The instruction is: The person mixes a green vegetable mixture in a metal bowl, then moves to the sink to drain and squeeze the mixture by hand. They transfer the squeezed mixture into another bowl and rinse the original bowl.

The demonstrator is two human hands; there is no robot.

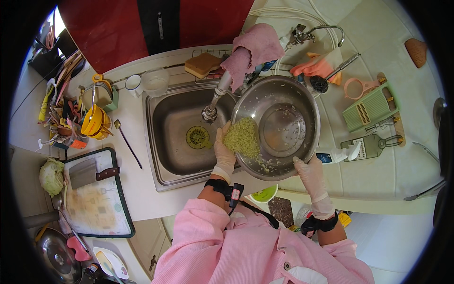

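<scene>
A large stainless steel bowl (283,127) is tilted over the right side of the metal sink (170,106). My gloved left hand (224,152) is at the bowl's left rim, pressed against a heap of finely chopped pale green vegetable (243,137); its fingers are partly hidden behind the heap. My gloved right hand (310,174) grips the bowl's lower right rim. Small bits cling to the bowl's inner wall. Left of the bowl the faucet (209,113) points down above the strainer (198,137). A pink cloth (257,46) hangs over the faucet's neck.
On the left, a cleaver (85,173) lies on a cutting board (95,202) beside a cabbage (52,176). A spray bottle (337,155), a green grater (370,108) and a wire scrubber (318,84) are at the right. Below the counter edge sits a bowl with green contents (264,194).
</scene>
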